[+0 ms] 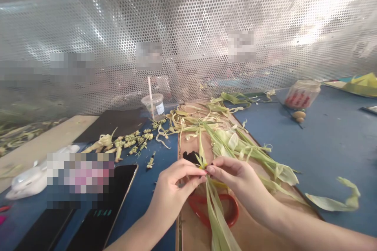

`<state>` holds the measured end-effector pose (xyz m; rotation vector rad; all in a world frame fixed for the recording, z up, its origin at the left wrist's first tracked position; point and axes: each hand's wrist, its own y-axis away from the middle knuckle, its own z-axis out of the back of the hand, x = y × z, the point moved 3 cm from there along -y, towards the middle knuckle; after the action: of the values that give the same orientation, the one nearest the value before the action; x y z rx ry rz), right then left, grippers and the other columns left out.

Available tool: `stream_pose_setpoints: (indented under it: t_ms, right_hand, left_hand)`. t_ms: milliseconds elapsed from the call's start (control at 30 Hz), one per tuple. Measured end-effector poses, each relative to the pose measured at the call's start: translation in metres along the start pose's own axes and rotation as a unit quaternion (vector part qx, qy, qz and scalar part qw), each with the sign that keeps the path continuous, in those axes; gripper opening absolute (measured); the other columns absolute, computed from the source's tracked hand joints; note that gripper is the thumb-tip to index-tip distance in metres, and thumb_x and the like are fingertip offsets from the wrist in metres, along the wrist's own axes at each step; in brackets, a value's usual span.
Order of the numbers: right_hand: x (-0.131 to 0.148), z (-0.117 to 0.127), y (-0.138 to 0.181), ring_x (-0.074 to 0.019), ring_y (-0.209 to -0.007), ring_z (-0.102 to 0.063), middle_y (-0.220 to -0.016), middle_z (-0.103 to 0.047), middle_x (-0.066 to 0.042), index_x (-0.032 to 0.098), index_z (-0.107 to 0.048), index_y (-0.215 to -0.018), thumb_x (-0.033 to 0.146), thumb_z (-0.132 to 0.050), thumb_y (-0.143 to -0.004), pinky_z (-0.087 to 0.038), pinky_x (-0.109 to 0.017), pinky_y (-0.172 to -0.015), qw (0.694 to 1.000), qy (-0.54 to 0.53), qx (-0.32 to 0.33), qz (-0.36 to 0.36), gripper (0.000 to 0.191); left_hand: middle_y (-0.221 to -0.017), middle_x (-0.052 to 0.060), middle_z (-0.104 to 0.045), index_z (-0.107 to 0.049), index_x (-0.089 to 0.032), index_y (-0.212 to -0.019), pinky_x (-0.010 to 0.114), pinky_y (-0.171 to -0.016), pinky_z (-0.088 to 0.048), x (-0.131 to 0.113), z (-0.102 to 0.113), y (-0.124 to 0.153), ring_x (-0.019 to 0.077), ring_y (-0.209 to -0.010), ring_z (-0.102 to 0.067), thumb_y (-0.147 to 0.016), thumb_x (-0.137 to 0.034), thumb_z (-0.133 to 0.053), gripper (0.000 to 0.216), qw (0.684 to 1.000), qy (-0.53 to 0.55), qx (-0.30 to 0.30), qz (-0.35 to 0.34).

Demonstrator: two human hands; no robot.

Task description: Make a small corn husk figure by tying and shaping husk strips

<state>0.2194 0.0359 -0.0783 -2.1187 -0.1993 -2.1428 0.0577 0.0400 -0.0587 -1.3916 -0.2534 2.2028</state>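
Both hands meet over a brown board (194, 239), pinching pale green corn husk strips (218, 219) where they cross. My left hand (176, 184) has thumb and fingers closed at the crossing. From the other side, my right hand (237, 174) pinches the same spot, fingertips almost touching the left ones. Long strip ends hang toward me, and short leafy tips stick up above the fingers. A bit of yellow shows at the pinch. Beneath the strips lie scissors with red handles (235, 211), their blades hidden. A black bundle (191, 157) sits just behind my left hand.
Loose husks (235, 141) cover the board's far part. Small knotted husk pieces (132, 141) lie to the left, near a phone (103, 208). Further back are a plastic cup (154, 108) with a straw and a clear jar (303, 94). A perforated metal screen (200, 19) stands behind.
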Motion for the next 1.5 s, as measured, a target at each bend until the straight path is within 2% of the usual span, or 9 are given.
stream_pose_setpoints:
  t_ms: [133, 267, 333, 433, 533, 633, 933, 1233, 1500]
  right_hand:
    - [-0.001, 0.0, 0.001, -0.0137, -0.074, -0.058, -0.075, -0.065, 0.0, 0.019, -0.064, -0.077, 0.041, -0.058, -0.08, -0.044, -0.022, -0.07, 0.998, 0.054, -0.023, 0.029, 0.023]
    - [-0.001, 0.0, 0.003, -0.0142, -0.075, -0.058, -0.077, -0.065, 0.0, 0.02, -0.064, -0.079, 0.039, -0.056, -0.082, -0.045, -0.024, -0.07, 0.994, 0.094, -0.04, 0.05, 0.021]
    - [0.0, 0.0, 0.004, -0.0146, -0.075, -0.058, -0.077, -0.064, 0.0, 0.02, -0.063, -0.079, 0.039, -0.055, -0.082, -0.045, -0.024, -0.071, 0.99, 0.115, -0.046, 0.061, 0.021]
    - [0.002, 0.0, 0.005, -0.0143, -0.075, -0.057, -0.077, -0.063, -0.001, 0.02, -0.063, -0.078, 0.037, -0.053, -0.084, -0.045, -0.025, -0.071, 0.981, 0.156, -0.059, 0.098, 0.02]
    - [0.004, 0.0, 0.006, -0.0134, -0.073, -0.057, -0.077, -0.062, -0.001, 0.021, -0.062, -0.078, 0.033, -0.053, -0.085, -0.045, -0.024, -0.069, 0.968, 0.192, -0.066, 0.151, 0.017]
    - [0.005, 0.0, 0.006, -0.0132, -0.07, -0.057, -0.076, -0.061, -0.002, 0.021, -0.061, -0.078, 0.029, -0.053, -0.085, -0.046, -0.024, -0.066, 0.952, 0.219, -0.072, 0.2, 0.014]
    - [0.005, -0.001, 0.007, -0.0153, -0.079, -0.063, -0.086, -0.065, -0.005, 0.022, -0.064, -0.086, 0.024, -0.052, -0.086, -0.052, -0.026, -0.071, 0.927, 0.236, -0.076, 0.281, 0.013]
    - [0.006, -0.003, 0.011, -0.015, -0.079, -0.062, -0.089, -0.064, -0.006, 0.023, -0.066, -0.098, 0.018, -0.047, -0.088, -0.054, -0.026, -0.07, 0.903, 0.26, -0.088, 0.33, 0.022]
    - [0.013, -0.007, 0.013, -0.0143, -0.078, -0.062, -0.087, -0.062, -0.006, 0.021, -0.065, -0.094, 0.014, -0.047, -0.086, -0.054, -0.025, -0.068, 0.888, 0.271, -0.098, 0.358, 0.021]
  left_hand:
    - [-0.084, 0.004, -0.065, -0.072, -0.026, -0.086, 0.022, -0.061, -0.05, -0.007, 0.002, 0.005, 0.0126, -0.069, -0.061, -0.082, -0.018, -0.056, 0.019, 0.989, -0.11, -0.016, -0.094]
    - [-0.091, 0.005, -0.069, -0.071, -0.03, -0.095, 0.028, -0.077, -0.049, -0.009, 0.002, 0.008, 0.0167, -0.081, -0.062, -0.082, -0.017, -0.055, 0.024, 0.986, -0.131, 0.006, -0.108]
    - [-0.093, 0.004, -0.07, -0.072, -0.029, -0.092, 0.031, -0.079, -0.049, -0.01, 0.002, 0.006, 0.0185, -0.084, -0.062, -0.082, -0.019, -0.056, 0.022, 0.991, -0.102, 0.009, -0.084]
    - [-0.09, 0.004, -0.071, -0.073, -0.027, -0.084, 0.029, -0.072, -0.05, -0.006, 0.002, 0.001, 0.019, -0.081, -0.064, -0.081, -0.025, -0.057, 0.016, 0.999, -0.042, 0.002, 0.01]
    - [-0.085, 0.003, -0.071, -0.072, -0.024, -0.08, 0.026, -0.064, -0.049, -0.001, 0.0, -0.001, 0.0182, -0.073, -0.064, -0.078, -0.03, -0.061, 0.013, 0.993, 0.009, -0.007, 0.114]
    - [-0.085, 0.003, -0.071, -0.069, -0.023, -0.085, 0.026, -0.065, -0.048, 0.003, -0.002, 0.0, 0.0182, -0.074, -0.063, -0.075, -0.033, -0.064, 0.016, 0.984, 0.053, -0.03, 0.167]
    - [-0.074, 0.003, -0.068, -0.068, -0.019, -0.076, 0.025, -0.063, -0.046, 0.008, -0.003, 0.001, 0.0177, -0.07, -0.061, -0.072, -0.038, -0.067, 0.019, 0.976, 0.076, -0.04, 0.202]
    - [-0.08, 0.003, -0.07, -0.072, -0.02, -0.087, 0.024, -0.057, -0.045, 0.008, -0.006, 0.001, 0.0164, -0.066, -0.06, -0.074, -0.039, -0.063, 0.025, 0.969, 0.099, -0.026, 0.225]
    - [-0.086, 0.004, -0.07, -0.071, -0.019, -0.093, 0.027, -0.069, -0.048, 0.003, -0.008, 0.002, 0.0205, -0.082, -0.062, -0.078, -0.037, -0.06, 0.026, 0.97, 0.117, -0.021, 0.211]
